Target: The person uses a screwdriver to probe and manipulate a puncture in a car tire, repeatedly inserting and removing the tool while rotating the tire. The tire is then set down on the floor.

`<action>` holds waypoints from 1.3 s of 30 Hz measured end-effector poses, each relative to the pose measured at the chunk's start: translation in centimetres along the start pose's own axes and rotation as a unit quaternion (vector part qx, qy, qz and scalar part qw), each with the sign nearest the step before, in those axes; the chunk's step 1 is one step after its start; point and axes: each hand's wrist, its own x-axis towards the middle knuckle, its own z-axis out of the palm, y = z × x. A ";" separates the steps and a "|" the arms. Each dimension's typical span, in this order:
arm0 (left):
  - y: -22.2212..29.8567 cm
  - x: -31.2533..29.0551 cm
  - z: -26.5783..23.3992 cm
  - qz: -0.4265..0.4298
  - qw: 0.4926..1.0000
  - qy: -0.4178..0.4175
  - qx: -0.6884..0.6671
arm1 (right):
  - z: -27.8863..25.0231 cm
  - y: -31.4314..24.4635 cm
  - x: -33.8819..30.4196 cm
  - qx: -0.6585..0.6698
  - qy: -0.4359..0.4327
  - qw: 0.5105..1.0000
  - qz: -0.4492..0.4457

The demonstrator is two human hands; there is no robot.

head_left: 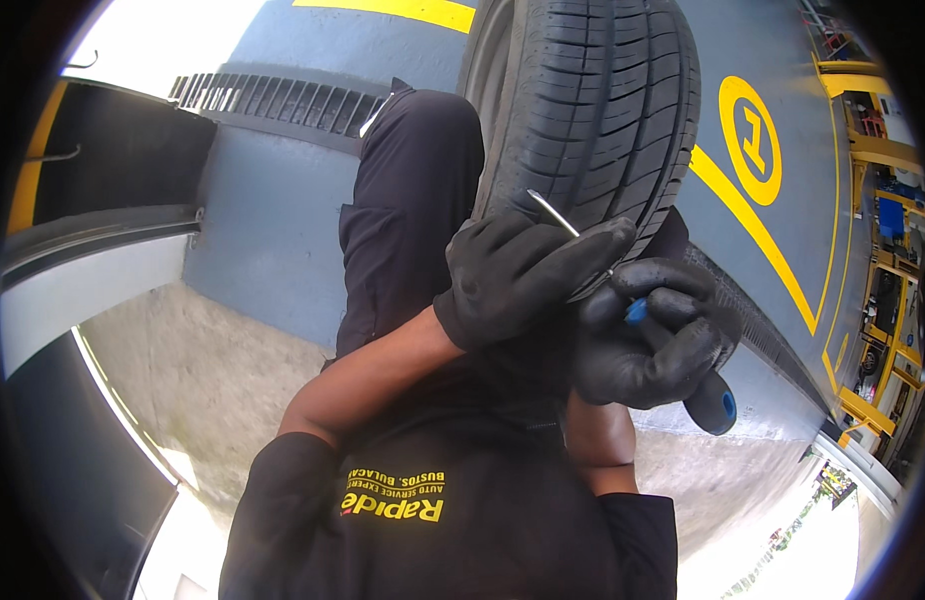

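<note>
A screwdriver (637, 312) is held in front of the person's body, slanting from upper left to lower right, its thin metal shaft pointing away and its dark handle with blue parts at the lower right. Both hands wear black gloves and are closed on it. The right hand (658, 345) wraps its fingers around the handle, whose rounded end sticks out below the palm. The left hand (518, 272) grips the shaft between thumb and fingers, leaving the tip bare beyond them. The two hands are close together, near the upper body.

Just beyond them a black tire (608, 110) stands upright, its grooved tread toward the person and part of a grey wheel (491, 60) showing at its left side. Whether the screwdriver's tip touches the tread cannot be told. A knee in dark trousers (413, 170) is beside the tire on the left. Nearer, a black shirt (453, 540) carries yellow lettering on the chest.

Around this lies a blue-grey floor (263, 220) with a slotted grate (283, 105) at the upper left, a yellow line (758, 245) and a yellow ring (725, 120) on the right. Yellow shelves (878, 410) fill the far right edge.
</note>
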 end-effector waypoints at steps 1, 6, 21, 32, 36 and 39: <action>-0.1 -0.1 0.0 0.002 1.000 -0.003 0.001 | 0.1 0.1 -0.1 0.002 0.002 1.000 -0.001; 0.2 0.1 0.0 -0.024 0.999 0.019 -0.033 | 0.0 0.1 -0.1 0.023 -0.002 0.999 0.032; 0.1 -0.5 -0.4 -0.014 0.998 -0.057 0.013 | -0.5 0.9 0.1 0.123 0.064 0.966 0.216; 3.0 6.4 1.9 0.016 0.990 -0.011 -0.139 | -0.6 -2.0 11.6 0.256 0.077 0.963 0.028; 3.3 6.2 3.0 -0.028 0.987 0.083 -0.136 | 0.9 -0.3 13.8 0.418 0.092 0.895 0.127; 3.1 5.6 2.2 -0.033 0.994 0.032 -0.099 | -0.5 2.4 13.6 0.545 -0.040 0.825 0.142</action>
